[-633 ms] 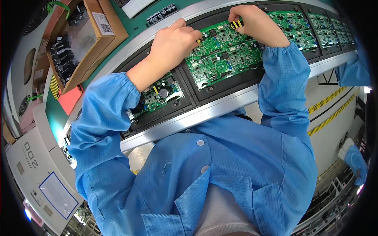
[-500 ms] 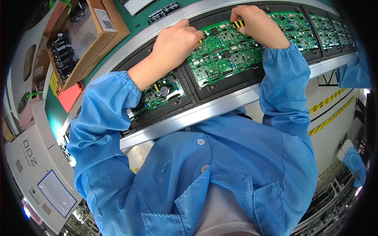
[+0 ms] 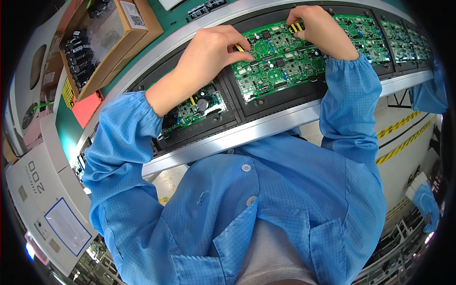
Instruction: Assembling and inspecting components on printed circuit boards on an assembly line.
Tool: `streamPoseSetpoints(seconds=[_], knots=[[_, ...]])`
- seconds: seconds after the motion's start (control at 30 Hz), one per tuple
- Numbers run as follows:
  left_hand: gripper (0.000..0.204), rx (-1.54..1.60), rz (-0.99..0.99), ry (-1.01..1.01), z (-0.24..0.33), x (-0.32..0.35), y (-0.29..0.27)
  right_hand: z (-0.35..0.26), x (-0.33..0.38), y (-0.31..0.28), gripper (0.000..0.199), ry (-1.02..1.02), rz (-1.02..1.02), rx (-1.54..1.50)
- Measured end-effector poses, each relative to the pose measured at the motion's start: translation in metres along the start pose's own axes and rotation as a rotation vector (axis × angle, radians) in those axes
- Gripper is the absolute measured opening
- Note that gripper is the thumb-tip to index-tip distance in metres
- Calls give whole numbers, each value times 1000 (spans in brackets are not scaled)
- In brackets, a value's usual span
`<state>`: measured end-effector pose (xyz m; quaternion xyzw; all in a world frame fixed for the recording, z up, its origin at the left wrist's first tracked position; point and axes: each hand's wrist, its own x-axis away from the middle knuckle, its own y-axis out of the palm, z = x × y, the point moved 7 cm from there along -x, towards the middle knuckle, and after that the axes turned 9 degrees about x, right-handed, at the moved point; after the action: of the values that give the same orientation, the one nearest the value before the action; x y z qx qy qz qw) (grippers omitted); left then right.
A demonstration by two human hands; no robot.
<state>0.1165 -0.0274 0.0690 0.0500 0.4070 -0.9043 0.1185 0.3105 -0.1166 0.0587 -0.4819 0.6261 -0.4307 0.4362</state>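
Observation:
My right hand [image 3: 319, 29] pinches a small black component with yellow bands [image 3: 295, 28] at the far edge of a green circuit board panel [image 3: 259, 85]. At the panel's left end is my left hand [image 3: 209, 52], its thumb and index finger apart. A second black-and-yellow component [image 3: 238, 48] shows in the gap between them, low against the board; its base is hidden. Left of this panel, partly under my left forearm, lies another populated board [image 3: 211, 105] with a round silver-topped part [image 3: 203, 104].
The boards sit in black carriers [image 3: 266, 102] along a metal rail [image 3: 228, 141]. More boards [image 3: 399, 42] continue to the right. A cardboard box [image 3: 116, 52] of black cylindrical parts stands at the left. A blue sleeve [image 3: 427, 92] shows at far right.
My left thumb has spread away from the index finger, showing more of the left component. My right hand keeps its pinch. The whole view has shifted slightly.

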Motion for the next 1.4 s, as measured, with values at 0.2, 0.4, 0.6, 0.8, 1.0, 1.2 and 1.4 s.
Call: streamPoseSetpoints(seconds=[0.2,0.4,0.6,0.8,1.0,1.2,1.4], knots=[[18,269,-67,-50,5,8,19,-1,17,-11,16,-516,506,-494],[21,97,-143,72,12,13,32,-11,3,-3,14,-42,61,69],[22,-49,-176,148,21,12,41,-10,6,-10,12,-104,106,19],[21,-90,-204,150,16,14,50,2,24,-34,23,77,109,-116],[21,-160,-199,224,16,11,50,16,76,-14,38,88,93,-458],[20,-186,-141,293,15,16,49,-1,98,5,34,167,126,-253],[19,-282,-169,283,20,14,57,-13,104,7,33,125,210,59]])
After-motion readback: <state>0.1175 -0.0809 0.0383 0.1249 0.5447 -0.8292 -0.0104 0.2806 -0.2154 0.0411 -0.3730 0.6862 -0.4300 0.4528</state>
